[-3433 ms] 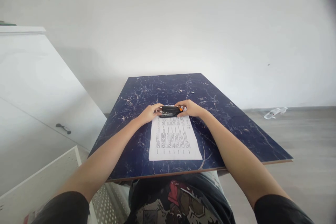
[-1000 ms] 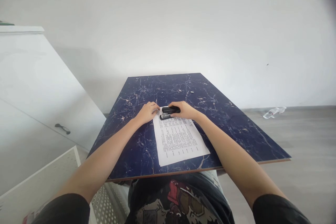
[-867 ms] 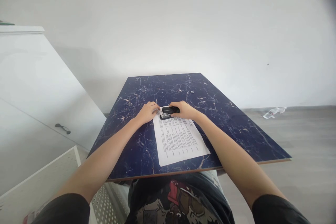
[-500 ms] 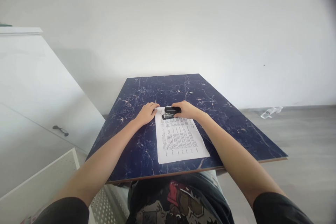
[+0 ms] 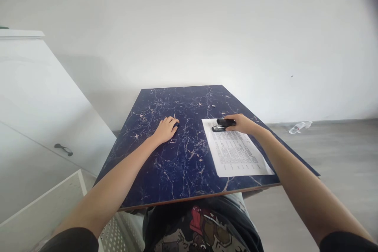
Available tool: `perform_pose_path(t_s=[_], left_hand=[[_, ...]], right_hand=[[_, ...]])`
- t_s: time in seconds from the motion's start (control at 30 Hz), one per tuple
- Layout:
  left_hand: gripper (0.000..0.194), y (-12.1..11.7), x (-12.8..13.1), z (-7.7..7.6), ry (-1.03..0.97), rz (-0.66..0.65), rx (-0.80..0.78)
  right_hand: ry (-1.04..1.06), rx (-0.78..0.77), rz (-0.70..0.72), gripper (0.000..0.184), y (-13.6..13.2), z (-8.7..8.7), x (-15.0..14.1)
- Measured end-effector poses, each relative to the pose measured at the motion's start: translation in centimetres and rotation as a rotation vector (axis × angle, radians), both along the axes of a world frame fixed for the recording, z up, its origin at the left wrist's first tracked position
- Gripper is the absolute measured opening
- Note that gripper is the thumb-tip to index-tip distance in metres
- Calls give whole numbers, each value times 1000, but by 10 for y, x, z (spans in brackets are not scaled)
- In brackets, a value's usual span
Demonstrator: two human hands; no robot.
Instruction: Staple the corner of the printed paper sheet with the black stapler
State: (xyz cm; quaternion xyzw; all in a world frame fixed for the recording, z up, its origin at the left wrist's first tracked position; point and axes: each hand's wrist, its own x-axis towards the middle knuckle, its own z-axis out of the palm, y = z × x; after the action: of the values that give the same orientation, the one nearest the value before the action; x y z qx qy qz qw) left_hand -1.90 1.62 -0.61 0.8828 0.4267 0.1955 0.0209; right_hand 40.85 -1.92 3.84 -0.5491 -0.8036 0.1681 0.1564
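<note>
A black stapler [image 5: 226,122] lies across the upper part of a printed sheet of paper [image 5: 236,153], on the right half of the table. My right hand [image 5: 240,123] is closed around the stapler's right end, and its far end points left. Whether more sheets lie beneath the top one, I cannot tell. To the left of the paper, my left hand [image 5: 167,128] rests palm down on the dark blue table [image 5: 183,165], fingers stretched out and thumb a little apart. It touches only the tabletop, well away from the paper.
A small light-coloured piece [image 5: 213,106] lies on the table beyond the paper. At the left stands a white cabinet [image 5: 44,98] with a dark handle [image 5: 63,149], and below it a white perforated basket [image 5: 81,181]. A clear plastic bottle [image 5: 299,127] lies on the floor at right.
My right hand has moved right with the stapler, and the paper has slid right along with it. My left hand has stayed in place, and the paper is no longer beside it.
</note>
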Motion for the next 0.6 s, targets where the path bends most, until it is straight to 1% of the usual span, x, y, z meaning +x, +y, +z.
perform_pose_path(t_s=[0.13, 0.23, 0.33, 0.47, 0.53, 0.6], left_hand=[[27, 1, -1, -2, 1, -3, -3], [28, 2, -2, -3, 7, -5, -4], [27, 2, -3, -3, 10, 0, -6], [26, 2, -4, -4, 21, 11, -11], [25, 3, -4, -4, 18, 10, -10], [25, 3, -4, -5, 16, 8, -5]], right_hand=[[-48, -11, -112, 43, -7, -4, 42], [-57, 0, -165, 45, -13, -5, 59], [-57, 7, -182, 50, -17, -5, 64], [-105, -20, -161, 55, -16, -6, 64], [-156, -62, -143, 56, -14, -2, 62], [-230, -74, -100, 61, -12, 6, 54]])
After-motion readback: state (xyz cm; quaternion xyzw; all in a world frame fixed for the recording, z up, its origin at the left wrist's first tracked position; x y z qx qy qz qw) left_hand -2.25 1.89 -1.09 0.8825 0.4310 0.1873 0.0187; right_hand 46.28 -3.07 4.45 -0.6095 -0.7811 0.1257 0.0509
